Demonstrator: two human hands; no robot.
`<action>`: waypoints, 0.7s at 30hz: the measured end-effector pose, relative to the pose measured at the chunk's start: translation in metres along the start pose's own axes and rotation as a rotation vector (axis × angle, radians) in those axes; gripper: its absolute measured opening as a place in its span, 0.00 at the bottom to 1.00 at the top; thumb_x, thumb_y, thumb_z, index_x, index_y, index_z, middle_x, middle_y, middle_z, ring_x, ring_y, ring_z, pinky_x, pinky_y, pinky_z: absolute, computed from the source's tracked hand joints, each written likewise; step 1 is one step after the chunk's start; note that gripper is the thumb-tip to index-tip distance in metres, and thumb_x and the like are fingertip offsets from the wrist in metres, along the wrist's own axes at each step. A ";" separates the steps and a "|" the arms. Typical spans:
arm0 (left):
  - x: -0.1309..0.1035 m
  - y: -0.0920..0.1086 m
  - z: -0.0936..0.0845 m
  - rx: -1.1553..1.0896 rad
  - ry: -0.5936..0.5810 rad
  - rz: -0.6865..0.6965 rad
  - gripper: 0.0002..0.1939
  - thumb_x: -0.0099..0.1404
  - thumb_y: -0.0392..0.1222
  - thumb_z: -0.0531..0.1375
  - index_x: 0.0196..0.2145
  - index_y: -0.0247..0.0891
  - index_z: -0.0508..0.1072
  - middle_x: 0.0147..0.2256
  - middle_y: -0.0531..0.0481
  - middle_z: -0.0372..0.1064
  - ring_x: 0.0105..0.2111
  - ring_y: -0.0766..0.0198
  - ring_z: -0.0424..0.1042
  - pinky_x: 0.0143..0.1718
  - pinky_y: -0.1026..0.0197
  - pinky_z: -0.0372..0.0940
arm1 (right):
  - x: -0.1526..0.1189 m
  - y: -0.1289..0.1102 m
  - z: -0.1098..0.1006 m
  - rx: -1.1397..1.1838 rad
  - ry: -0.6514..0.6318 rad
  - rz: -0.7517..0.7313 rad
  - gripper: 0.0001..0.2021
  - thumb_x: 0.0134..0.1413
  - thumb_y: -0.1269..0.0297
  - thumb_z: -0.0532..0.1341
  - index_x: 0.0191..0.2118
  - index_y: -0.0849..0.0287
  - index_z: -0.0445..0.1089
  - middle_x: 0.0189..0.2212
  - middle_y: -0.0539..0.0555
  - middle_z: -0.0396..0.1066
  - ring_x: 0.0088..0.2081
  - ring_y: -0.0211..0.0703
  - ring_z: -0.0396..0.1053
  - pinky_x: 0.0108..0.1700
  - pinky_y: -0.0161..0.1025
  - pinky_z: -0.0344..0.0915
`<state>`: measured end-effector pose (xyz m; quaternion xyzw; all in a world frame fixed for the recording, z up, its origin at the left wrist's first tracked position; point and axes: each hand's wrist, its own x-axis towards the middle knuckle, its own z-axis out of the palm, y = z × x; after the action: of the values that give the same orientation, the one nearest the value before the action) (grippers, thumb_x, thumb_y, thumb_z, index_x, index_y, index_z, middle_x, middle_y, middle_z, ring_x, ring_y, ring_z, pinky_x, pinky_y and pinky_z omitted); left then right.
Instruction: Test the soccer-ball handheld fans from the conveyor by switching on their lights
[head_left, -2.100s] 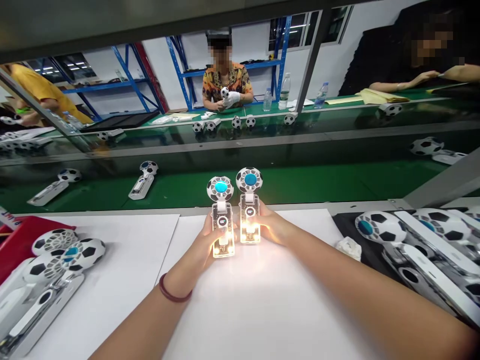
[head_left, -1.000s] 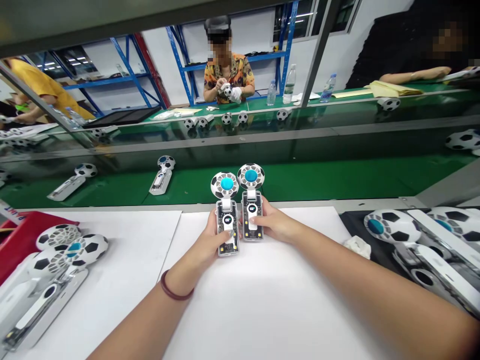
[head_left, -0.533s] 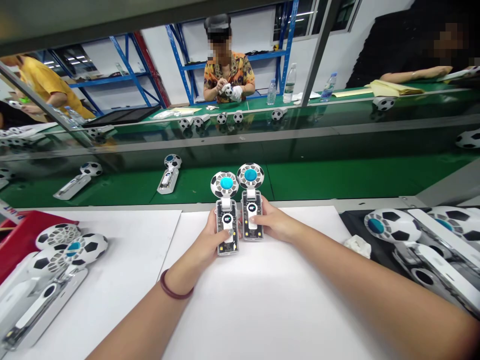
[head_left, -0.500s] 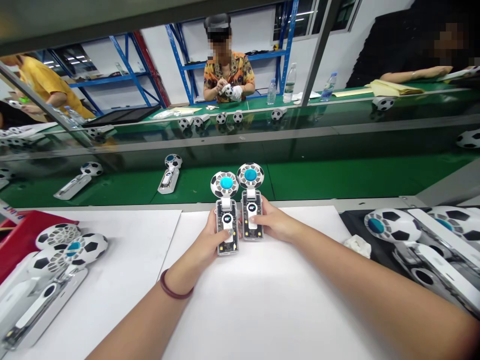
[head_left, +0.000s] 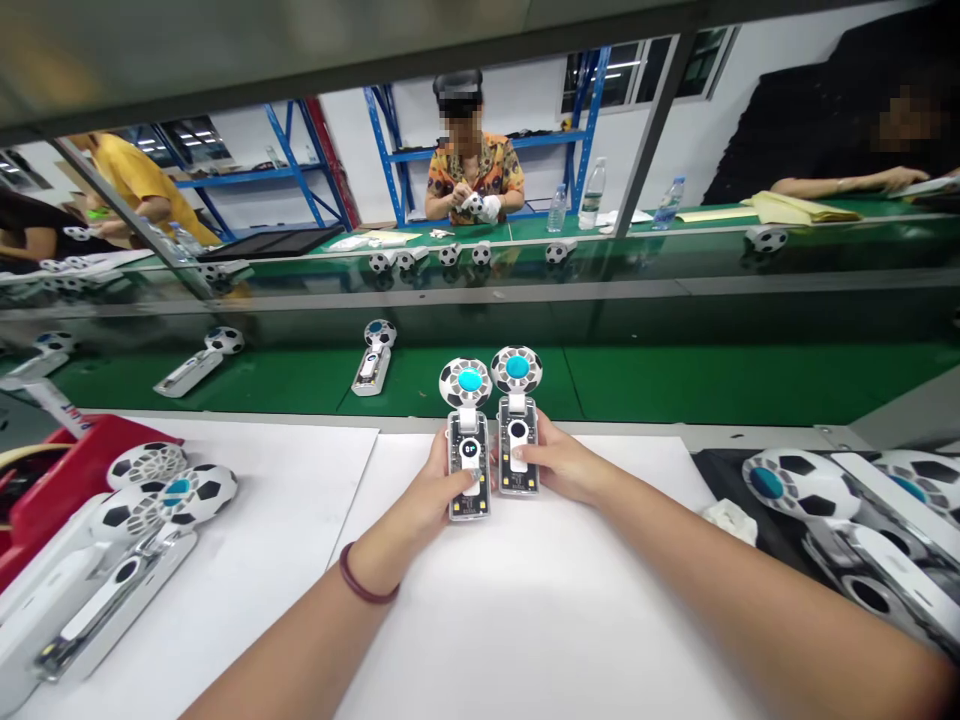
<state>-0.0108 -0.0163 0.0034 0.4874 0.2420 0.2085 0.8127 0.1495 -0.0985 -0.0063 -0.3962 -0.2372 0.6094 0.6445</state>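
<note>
Two handheld fans with football-patterned heads stand side by side above the white work surface [head_left: 480, 610]. My left hand [head_left: 435, 490] is wrapped round the left fan [head_left: 469, 440], its thumb on the white front strip; a lit mark shows on the round display. The right fan [head_left: 517, 420] is in my right hand [head_left: 562, 460], thumb also on the front strip, and its display looks dark. Both fans have blue centres and clear bodies with circuitry visible. Their heads nearly touch. The fingers behind both bodies are mostly hidden.
Several fans [head_left: 180, 495] lie at left beside a red bin [head_left: 105, 470]. More fans [head_left: 802, 485] rest on a black mat at right, near a crumpled white cloth [head_left: 731, 520]. Beyond, a green belt [head_left: 630, 385] carries fans. People sit across it; one person [head_left: 476, 180] handles a fan.
Both displays showed 100 before; now the left shows a different mark and the right is dark. The view has shifted, so the scene sits slightly lower and mostly further right.
</note>
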 end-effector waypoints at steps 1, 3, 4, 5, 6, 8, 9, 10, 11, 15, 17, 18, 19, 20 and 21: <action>0.000 0.000 -0.001 0.001 -0.004 0.004 0.34 0.47 0.35 0.65 0.50 0.42 0.55 0.37 0.49 0.68 0.31 0.61 0.70 0.36 0.56 0.63 | 0.000 0.000 0.001 -0.003 0.006 0.002 0.38 0.33 0.71 0.69 0.51 0.50 0.50 0.36 0.50 0.68 0.37 0.45 0.70 0.41 0.47 0.67; 0.000 -0.001 -0.002 0.004 -0.021 0.013 0.35 0.48 0.35 0.64 0.51 0.43 0.54 0.37 0.49 0.68 0.30 0.61 0.70 0.36 0.56 0.63 | -0.001 0.000 0.001 -0.010 0.010 0.002 0.38 0.33 0.71 0.69 0.51 0.50 0.50 0.37 0.50 0.68 0.38 0.45 0.70 0.42 0.48 0.66; 0.000 -0.001 -0.002 0.006 -0.030 0.020 0.35 0.49 0.35 0.64 0.52 0.43 0.53 0.37 0.49 0.68 0.30 0.61 0.70 0.36 0.56 0.63 | -0.001 0.001 0.001 -0.013 0.008 0.000 0.39 0.34 0.71 0.69 0.52 0.49 0.49 0.37 0.50 0.68 0.38 0.45 0.70 0.43 0.48 0.66; -0.001 -0.001 -0.003 0.009 -0.037 0.025 0.34 0.49 0.35 0.64 0.52 0.43 0.53 0.37 0.49 0.68 0.30 0.60 0.70 0.36 0.56 0.63 | -0.001 0.002 0.000 -0.015 0.003 -0.004 0.39 0.34 0.70 0.69 0.52 0.49 0.49 0.38 0.50 0.67 0.39 0.45 0.70 0.43 0.48 0.66; -0.001 -0.001 -0.002 0.012 -0.041 0.028 0.33 0.50 0.35 0.63 0.51 0.43 0.53 0.37 0.49 0.68 0.30 0.60 0.70 0.36 0.56 0.63 | -0.001 0.003 0.000 -0.017 -0.003 -0.008 0.38 0.34 0.70 0.69 0.52 0.49 0.49 0.39 0.51 0.67 0.39 0.45 0.70 0.44 0.48 0.65; -0.002 0.000 -0.002 0.014 -0.046 0.031 0.32 0.50 0.35 0.63 0.50 0.43 0.53 0.36 0.49 0.68 0.30 0.60 0.70 0.36 0.56 0.63 | 0.000 0.004 -0.001 -0.017 -0.009 -0.018 0.38 0.35 0.70 0.69 0.51 0.50 0.50 0.39 0.51 0.67 0.39 0.45 0.70 0.44 0.48 0.65; -0.002 0.001 -0.002 0.013 -0.048 0.036 0.32 0.50 0.35 0.63 0.49 0.43 0.53 0.36 0.49 0.67 0.31 0.60 0.70 0.36 0.56 0.63 | 0.000 0.005 -0.001 -0.017 -0.010 -0.025 0.37 0.34 0.70 0.70 0.51 0.50 0.50 0.39 0.50 0.67 0.40 0.45 0.69 0.44 0.48 0.65; -0.002 0.003 -0.002 0.010 -0.046 0.041 0.31 0.50 0.35 0.64 0.49 0.43 0.53 0.36 0.50 0.67 0.31 0.61 0.70 0.36 0.56 0.63 | 0.000 0.005 -0.001 -0.019 -0.007 -0.033 0.36 0.34 0.70 0.70 0.50 0.50 0.51 0.38 0.50 0.67 0.39 0.45 0.69 0.44 0.47 0.65; -0.003 0.004 -0.002 0.004 -0.045 0.053 0.32 0.50 0.36 0.64 0.49 0.44 0.53 0.36 0.50 0.67 0.31 0.61 0.70 0.36 0.56 0.63 | -0.001 0.004 0.000 -0.026 -0.001 -0.043 0.35 0.34 0.69 0.70 0.48 0.50 0.52 0.37 0.49 0.68 0.39 0.45 0.70 0.43 0.47 0.65; -0.007 0.014 -0.001 -0.016 -0.075 0.143 0.36 0.48 0.40 0.67 0.50 0.45 0.51 0.37 0.50 0.65 0.32 0.60 0.70 0.37 0.54 0.64 | -0.005 -0.010 0.008 -0.023 0.035 -0.103 0.27 0.35 0.63 0.70 0.43 0.52 0.57 0.37 0.50 0.68 0.40 0.47 0.70 0.42 0.49 0.66; -0.012 0.018 0.001 -0.020 -0.115 0.175 0.36 0.48 0.42 0.67 0.49 0.45 0.51 0.39 0.49 0.64 0.33 0.60 0.70 0.37 0.53 0.64 | -0.006 -0.023 0.014 -0.029 0.061 -0.109 0.25 0.34 0.60 0.70 0.41 0.55 0.62 0.37 0.52 0.69 0.40 0.49 0.69 0.43 0.49 0.66; -0.015 0.021 0.003 -0.023 -0.132 0.182 0.35 0.49 0.42 0.67 0.49 0.45 0.51 0.39 0.49 0.63 0.33 0.60 0.70 0.37 0.53 0.64 | -0.007 -0.031 0.018 -0.041 0.073 -0.115 0.23 0.34 0.59 0.71 0.39 0.57 0.64 0.36 0.53 0.69 0.40 0.49 0.69 0.43 0.49 0.66; -0.018 0.023 0.005 -0.027 -0.146 0.186 0.33 0.49 0.42 0.66 0.48 0.45 0.52 0.39 0.48 0.63 0.33 0.60 0.69 0.36 0.53 0.65 | -0.007 -0.039 0.022 -0.057 0.080 -0.130 0.22 0.33 0.58 0.71 0.36 0.59 0.66 0.33 0.54 0.70 0.38 0.48 0.70 0.43 0.47 0.66; -0.021 0.025 0.007 -0.030 -0.160 0.188 0.32 0.50 0.42 0.66 0.47 0.45 0.52 0.39 0.48 0.63 0.33 0.60 0.69 0.35 0.54 0.65 | -0.008 -0.048 0.027 -0.068 0.080 -0.162 0.20 0.33 0.59 0.71 0.35 0.59 0.67 0.31 0.53 0.70 0.37 0.47 0.70 0.43 0.46 0.67; -0.024 0.028 0.010 -0.032 -0.171 0.191 0.31 0.51 0.42 0.66 0.47 0.45 0.52 0.39 0.48 0.63 0.33 0.60 0.69 0.35 0.55 0.65 | -0.008 -0.058 0.032 -0.068 0.075 -0.212 0.18 0.34 0.59 0.71 0.33 0.59 0.67 0.30 0.52 0.70 0.36 0.45 0.70 0.42 0.45 0.67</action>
<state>-0.0269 -0.0251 0.0370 0.5110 0.1212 0.2465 0.8145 0.1574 -0.0961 0.0603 -0.4130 -0.2739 0.5143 0.6999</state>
